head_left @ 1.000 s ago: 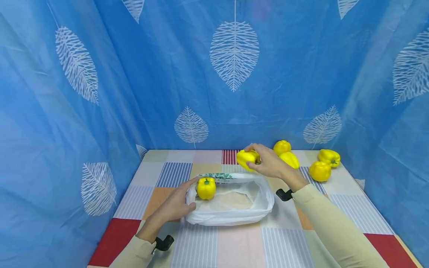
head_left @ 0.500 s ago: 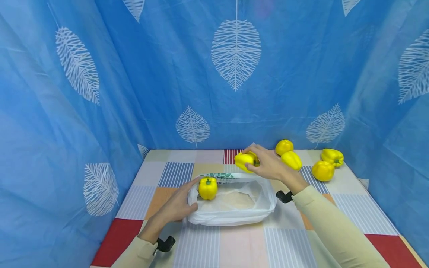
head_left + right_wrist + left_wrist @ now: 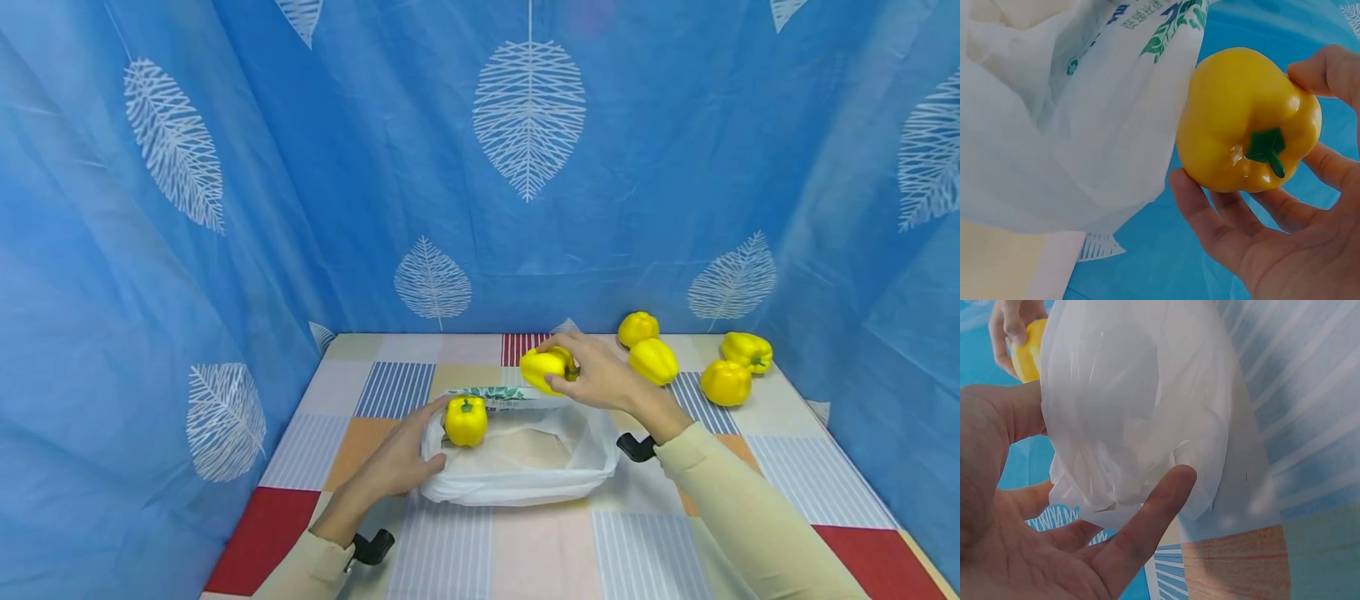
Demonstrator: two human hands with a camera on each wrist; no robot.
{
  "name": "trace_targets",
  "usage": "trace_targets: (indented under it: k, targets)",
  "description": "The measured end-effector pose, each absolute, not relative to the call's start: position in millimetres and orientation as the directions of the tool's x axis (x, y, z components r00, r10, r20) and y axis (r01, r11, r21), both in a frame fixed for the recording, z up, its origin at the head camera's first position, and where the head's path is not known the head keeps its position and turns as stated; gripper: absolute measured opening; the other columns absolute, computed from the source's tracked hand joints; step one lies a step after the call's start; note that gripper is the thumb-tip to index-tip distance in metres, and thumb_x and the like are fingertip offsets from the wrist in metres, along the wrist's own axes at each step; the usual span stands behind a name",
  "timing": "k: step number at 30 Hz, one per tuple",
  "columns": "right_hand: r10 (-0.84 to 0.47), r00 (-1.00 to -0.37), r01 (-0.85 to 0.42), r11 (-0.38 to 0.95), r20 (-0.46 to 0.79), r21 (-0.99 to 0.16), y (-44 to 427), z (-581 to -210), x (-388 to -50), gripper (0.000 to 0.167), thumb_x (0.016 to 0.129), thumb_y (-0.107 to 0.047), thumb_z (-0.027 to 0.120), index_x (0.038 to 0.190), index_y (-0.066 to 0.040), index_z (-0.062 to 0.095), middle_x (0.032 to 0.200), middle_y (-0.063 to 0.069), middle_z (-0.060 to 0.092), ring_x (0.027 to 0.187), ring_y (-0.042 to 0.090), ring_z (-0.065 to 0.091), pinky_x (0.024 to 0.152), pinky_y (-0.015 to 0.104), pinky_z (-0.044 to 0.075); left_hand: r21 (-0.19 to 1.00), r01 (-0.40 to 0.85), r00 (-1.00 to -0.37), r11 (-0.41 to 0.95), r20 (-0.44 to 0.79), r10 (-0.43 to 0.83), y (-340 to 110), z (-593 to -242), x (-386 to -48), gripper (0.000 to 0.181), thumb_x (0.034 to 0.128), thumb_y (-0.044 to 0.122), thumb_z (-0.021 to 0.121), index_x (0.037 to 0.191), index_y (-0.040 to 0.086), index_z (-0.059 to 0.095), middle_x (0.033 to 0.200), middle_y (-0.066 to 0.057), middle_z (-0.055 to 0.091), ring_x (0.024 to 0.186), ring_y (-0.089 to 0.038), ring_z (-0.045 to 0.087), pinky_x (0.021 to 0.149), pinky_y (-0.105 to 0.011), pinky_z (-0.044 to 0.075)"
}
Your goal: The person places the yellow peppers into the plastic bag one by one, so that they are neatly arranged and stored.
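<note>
A white plastic bag lies with its mouth spread wide on the table. At its left end my left hand holds the side, thumb and fingers around the plastic; the left wrist view shows one finger along the bag's outside. One yellow bell pepper shows stem-up within the left part of the opening. Above the bag's far rim, my right hand grips another yellow bell pepper. In the right wrist view this held pepper has its green stem toward the camera, thumb and fingertips around it, close beside the bag.
Several more yellow bell peppers lie at the back right, among them one pepper near my right forearm and another pepper farther right. A patchwork cloth covers the table. Blue leaf-print curtains surround its back and sides.
My right hand has moved slightly left and down with the pepper, nearer the bag's far rim. The left hand stays on the bag. The head view has shifted a little.
</note>
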State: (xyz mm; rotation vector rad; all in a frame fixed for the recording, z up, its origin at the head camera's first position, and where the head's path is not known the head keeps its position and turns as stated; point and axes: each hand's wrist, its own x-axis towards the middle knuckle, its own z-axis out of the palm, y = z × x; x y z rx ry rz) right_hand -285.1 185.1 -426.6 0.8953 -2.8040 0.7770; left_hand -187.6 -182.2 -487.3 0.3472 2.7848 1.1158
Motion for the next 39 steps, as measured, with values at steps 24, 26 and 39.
trace_targets:
  k: [24,26,39]
  targets:
    - [-0.604,-0.768,-0.616,0.604,0.214,-0.506,173.0,-424.4,-267.2,0.059,0.096,-0.018,0.089,0.152,-0.020,0.071,0.151,0.007,0.074,0.125,0.026,0.072,0.106,0.053,0.067,0.691,0.172,-0.968,0.702,-0.015,0.252,-179.7,-492.4,-188.2,0.097,0.0977,0.006,0.086,0.182,0.016,0.040,0.186,-0.019,0.045,0.170,-0.048,0.048,0.136,-0.078,0.042]
    - [-0.610,-0.762,-0.623,0.601,0.216,-0.502,171.1,-423.9,-265.5,0.060,0.096,-0.019,0.088,0.153,-0.017,0.069,0.152,0.007,0.074,0.131,0.028,0.072,0.112,0.057,0.066,0.692,0.175,-0.967,0.700,-0.013,0.254,-179.5,-492.5,-188.2,0.096,0.0982,0.006,0.086,0.182,0.015,0.039,0.186,-0.019,0.045,0.170,-0.048,0.048,0.137,-0.077,0.041]
    - [-0.639,-0.744,-0.634,0.583,0.195,-0.508,161.4,-424.2,-258.1,0.065,0.097,-0.022,0.089,0.153,-0.003,0.062,0.147,0.012,0.075,0.130,0.031,0.075,0.116,0.056,0.066,0.693,0.188,-0.964,0.696,-0.003,0.264,-179.4,-490.6,-185.5,0.095,0.0984,0.008,0.086,0.182,0.016,0.040,0.186,-0.019,0.044,0.170,-0.050,0.047,0.137,-0.079,0.040]
